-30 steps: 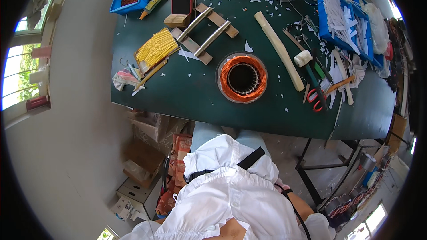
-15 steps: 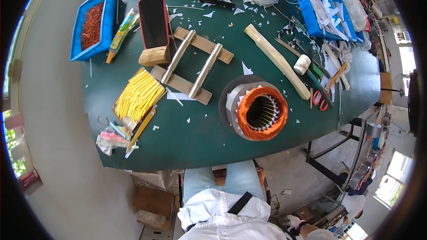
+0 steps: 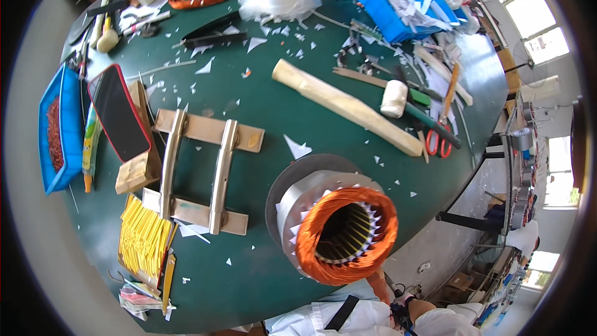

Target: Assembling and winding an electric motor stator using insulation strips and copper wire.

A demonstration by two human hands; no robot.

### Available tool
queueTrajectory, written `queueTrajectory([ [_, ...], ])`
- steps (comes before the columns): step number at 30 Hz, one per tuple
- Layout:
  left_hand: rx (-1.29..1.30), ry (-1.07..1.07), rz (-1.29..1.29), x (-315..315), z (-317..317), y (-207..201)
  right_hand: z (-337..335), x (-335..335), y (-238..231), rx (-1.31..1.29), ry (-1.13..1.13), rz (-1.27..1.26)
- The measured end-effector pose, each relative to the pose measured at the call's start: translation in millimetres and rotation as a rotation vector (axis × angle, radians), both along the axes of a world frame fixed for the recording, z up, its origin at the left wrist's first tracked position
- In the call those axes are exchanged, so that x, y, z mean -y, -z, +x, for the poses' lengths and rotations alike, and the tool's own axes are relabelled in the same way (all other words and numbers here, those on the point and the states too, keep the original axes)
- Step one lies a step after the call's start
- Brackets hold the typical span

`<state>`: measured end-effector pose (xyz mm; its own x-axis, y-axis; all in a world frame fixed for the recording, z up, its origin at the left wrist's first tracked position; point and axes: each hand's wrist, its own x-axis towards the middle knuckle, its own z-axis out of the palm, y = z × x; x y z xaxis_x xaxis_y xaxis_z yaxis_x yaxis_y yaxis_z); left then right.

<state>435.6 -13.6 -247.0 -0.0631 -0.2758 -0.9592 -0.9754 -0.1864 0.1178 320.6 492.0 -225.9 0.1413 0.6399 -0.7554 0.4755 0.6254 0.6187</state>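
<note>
A stator [image 3: 348,236] wound with orange copper wire stands at the table's near edge, its slotted bore facing up. A grey disc [image 3: 292,177] lies under it. At the lower edge a bare forearm [image 3: 421,308] with a dark wristband shows beside a white sleeve; it seems to be my right arm, and its fingers cannot be made out. My left hand is out of sight. Left of the stator rests a frame of two metal rods [image 3: 222,174] across two brown strips. A pale wooden bat [image 3: 345,106] lies beyond the stator.
Yellow strips [image 3: 146,236] fill a tray at the near left. A phone [image 3: 121,112] leans by a wood block [image 3: 138,173]. Blue bins [image 3: 59,174] stand left and far right. A white-headed mallet [image 3: 394,99] and red-handled scissors [image 3: 440,143] lie right. Paper scraps dot the green table.
My view has turned and moved nearer the table, so the stator looks larger and the left-hand things sit nearer the picture's rim. The table's things keep their places among one another.
</note>
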Motion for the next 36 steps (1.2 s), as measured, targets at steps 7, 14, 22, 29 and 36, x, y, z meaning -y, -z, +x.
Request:
queueTrajectory([
  [7,-0.068,0.058,-0.044,15.2,11.6,15.8,-94.4,71.4,-24.4,-0.296,-0.478,-0.307],
  [14,-0.136,0.114,-0.113,12.5,92.5,66.5,-108.3,86.2,-19.0,-0.525,-0.567,-0.466],
  [22,-0.042,1.184,-0.297,37.5,35.0,-37.0,-135.0,40.6,-30.3,-0.541,-0.733,-0.765],
  [29,-1.088,0.352,-0.599,89.1,-65.2,-240.8,-322.5,-61.5,-143.7,-1.999,-0.767,-0.234],
  [36,-1.202,0.749,-1.059,57.0,-195.6,-317.5,-441.1,116.5,-221.6,-1.505,-0.965,-0.893],
])
